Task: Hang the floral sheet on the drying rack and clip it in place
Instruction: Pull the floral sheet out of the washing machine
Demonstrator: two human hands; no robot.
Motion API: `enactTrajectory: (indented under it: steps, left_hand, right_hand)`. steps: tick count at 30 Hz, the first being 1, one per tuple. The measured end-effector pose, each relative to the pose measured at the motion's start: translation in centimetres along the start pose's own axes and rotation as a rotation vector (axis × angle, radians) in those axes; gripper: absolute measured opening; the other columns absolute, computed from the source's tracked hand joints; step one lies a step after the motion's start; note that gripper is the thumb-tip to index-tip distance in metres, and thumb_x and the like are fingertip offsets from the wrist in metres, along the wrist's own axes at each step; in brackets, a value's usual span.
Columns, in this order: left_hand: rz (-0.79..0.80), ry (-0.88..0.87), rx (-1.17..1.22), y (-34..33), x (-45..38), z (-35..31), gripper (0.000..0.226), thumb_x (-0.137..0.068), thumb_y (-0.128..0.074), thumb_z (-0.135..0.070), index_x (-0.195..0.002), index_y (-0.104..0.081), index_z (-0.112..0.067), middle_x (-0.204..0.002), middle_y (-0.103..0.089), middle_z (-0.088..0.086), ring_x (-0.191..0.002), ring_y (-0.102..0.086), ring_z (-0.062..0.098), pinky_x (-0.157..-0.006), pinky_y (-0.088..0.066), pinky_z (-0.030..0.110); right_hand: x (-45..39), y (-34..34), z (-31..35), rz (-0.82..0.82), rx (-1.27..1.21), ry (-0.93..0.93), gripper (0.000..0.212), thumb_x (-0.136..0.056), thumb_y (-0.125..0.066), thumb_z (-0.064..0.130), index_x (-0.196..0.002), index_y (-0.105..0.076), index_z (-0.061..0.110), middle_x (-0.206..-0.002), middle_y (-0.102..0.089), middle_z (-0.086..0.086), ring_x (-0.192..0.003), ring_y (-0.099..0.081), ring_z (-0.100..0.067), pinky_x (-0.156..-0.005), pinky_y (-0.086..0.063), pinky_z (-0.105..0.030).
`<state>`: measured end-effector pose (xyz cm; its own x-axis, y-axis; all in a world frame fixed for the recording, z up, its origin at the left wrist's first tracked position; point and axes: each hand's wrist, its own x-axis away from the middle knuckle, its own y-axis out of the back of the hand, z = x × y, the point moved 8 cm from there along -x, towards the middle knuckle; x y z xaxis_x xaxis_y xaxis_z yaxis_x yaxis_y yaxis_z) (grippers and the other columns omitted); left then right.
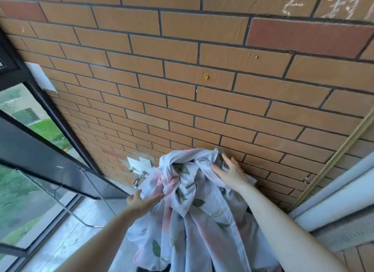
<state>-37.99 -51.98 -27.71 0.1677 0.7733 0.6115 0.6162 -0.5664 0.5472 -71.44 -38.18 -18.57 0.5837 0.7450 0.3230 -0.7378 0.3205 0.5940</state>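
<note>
Soft daylight, wide-angle warp, slight blur

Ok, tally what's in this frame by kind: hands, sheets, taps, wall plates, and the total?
Hands: 2, the left hand and the right hand, both spread flat against the cloth
Floral sheet: 1, bunched up
Tap: 1
White wall plates: 2, side by side
Total: 6

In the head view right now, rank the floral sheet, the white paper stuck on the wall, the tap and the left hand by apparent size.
1. floral sheet, by far the largest.
2. left hand and white paper: they look alike, and the hand is nearer the camera, so no ranking between them.
3. tap, smallest.
</note>
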Motion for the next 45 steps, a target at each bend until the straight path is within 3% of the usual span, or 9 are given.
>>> enactTrajectory:
  steps: [4,6,12,15,22,26,32,39,45]
  left_hand:
    - [0.093,-0.003,0.002,-2.0,-1.1,0.4,0.134,-0.052,-0.076,-0.087,-0.162,-0.026,-0.028,-0.167,-0.016,0.007,-0.153,-0.025,0.028,-0.120,-0.034,0.048]
    - [0.127,0.000,0.015,-3.2,-1.1,0.9,0.141,-0.043,-0.076,-0.087,-0.162,-0.027,-0.029,-0.166,-0.017,0.003,-0.152,-0.029,0.027,-0.117,-0.038,0.046]
    - [0.096,0.039,0.034,-4.9,-1.3,1.9,0.156,-0.044,-0.083,-0.085,-0.165,-0.003,-0.029,-0.172,-0.002,-0.003,-0.157,-0.017,0.024,-0.122,-0.031,0.045]
    - [0.100,0.030,0.065,-5.4,-1.9,2.2,0.162,-0.037,-0.089,-0.081,-0.165,-0.005,-0.028,-0.171,-0.012,-0.002,-0.155,-0.024,0.022,-0.121,-0.033,0.044]
    - [0.151,0.000,0.132,-7.0,-2.2,1.2,0.165,-0.040,-0.099,-0.066,-0.164,0.003,-0.026,-0.164,-0.028,-0.006,-0.147,-0.038,0.020,-0.114,-0.042,0.037]
    - [0.155,-0.056,0.073,-7.9,-2.7,-0.2,0.140,-0.046,-0.101,-0.047,-0.158,-0.021,-0.025,-0.145,-0.048,-0.008,-0.129,-0.054,0.020,-0.103,-0.050,0.035]
    - [0.185,-0.109,-0.258,-8.8,-2.2,-2.9,0.038,-0.073,-0.078,-0.022,-0.106,-0.060,-0.025,-0.101,-0.066,-0.002,-0.098,-0.062,0.019,-0.082,-0.055,0.029]
    - [0.105,-0.169,-0.268,-7.4,-1.2,-2.9,0.028,-0.067,-0.072,-0.032,-0.089,-0.065,-0.016,-0.085,-0.066,0.000,-0.080,-0.063,0.022,-0.062,-0.050,0.030]
    - [0.033,-0.370,-0.031,-5.2,4.3,-3.9,0.032,-0.062,-0.067,-0.030,-0.089,-0.076,-0.014,-0.085,-0.078,0.000,-0.084,-0.072,0.018,-0.077,-0.059,0.040]
  right_hand:
    - [-2.3,-5.3,-3.4,0.189,0.166,-0.087,0.086,-0.066,-0.050,0.098,-0.122,-0.063,0.035,-0.121,-0.065,0.005,-0.105,-0.063,-0.018,-0.091,-0.051,-0.037]
    - [-1.3,-8.2,-6.9,0.264,0.306,-0.140,0.073,-0.073,-0.055,0.091,-0.093,-0.057,0.021,-0.087,-0.056,0.003,-0.073,-0.053,-0.014,-0.067,-0.043,-0.031]
    - [0.8,-11.3,-12.1,0.275,0.229,-0.072,0.083,-0.058,-0.067,0.091,-0.112,-0.073,0.027,-0.111,-0.072,0.007,-0.102,-0.069,-0.012,-0.090,-0.059,-0.041]
    - [0.0,-9.0,-11.6,0.085,0.263,0.036,0.132,-0.050,-0.074,0.090,-0.157,-0.031,0.026,-0.156,-0.031,0.001,-0.148,-0.032,-0.025,-0.112,-0.043,-0.049]
    - [-1.7,-7.7,-12.5,0.010,0.271,0.011,0.170,-0.038,-0.079,0.089,-0.163,0.012,0.020,-0.170,0.021,-0.003,-0.158,0.010,-0.028,-0.126,-0.019,-0.053]
    - [-3.9,-8.8,-13.6,0.126,0.289,-0.057,0.178,-0.033,-0.083,0.087,-0.160,0.023,0.023,-0.172,-0.006,-0.004,-0.156,-0.018,-0.031,-0.119,-0.036,-0.048]
    - [-4.4,-10.5,-13.5,0.203,0.445,-0.103,0.084,-0.073,-0.085,0.049,-0.142,-0.053,0.014,-0.122,-0.067,-0.007,-0.108,-0.066,-0.026,-0.079,-0.054,-0.032]
    - [-2.5,-8.8,-12.3,0.076,0.273,0.017,0.012,-0.085,-0.065,0.042,-0.093,-0.065,0.034,-0.090,-0.072,-0.005,-0.087,-0.069,-0.031,-0.069,-0.053,-0.034]
    - [2.8,-2.8,-8.0,-0.144,-0.027,0.397,0.042,-0.077,-0.083,0.003,-0.064,-0.057,0.032,-0.061,-0.062,0.010,-0.067,-0.063,-0.026,-0.061,-0.044,-0.027]
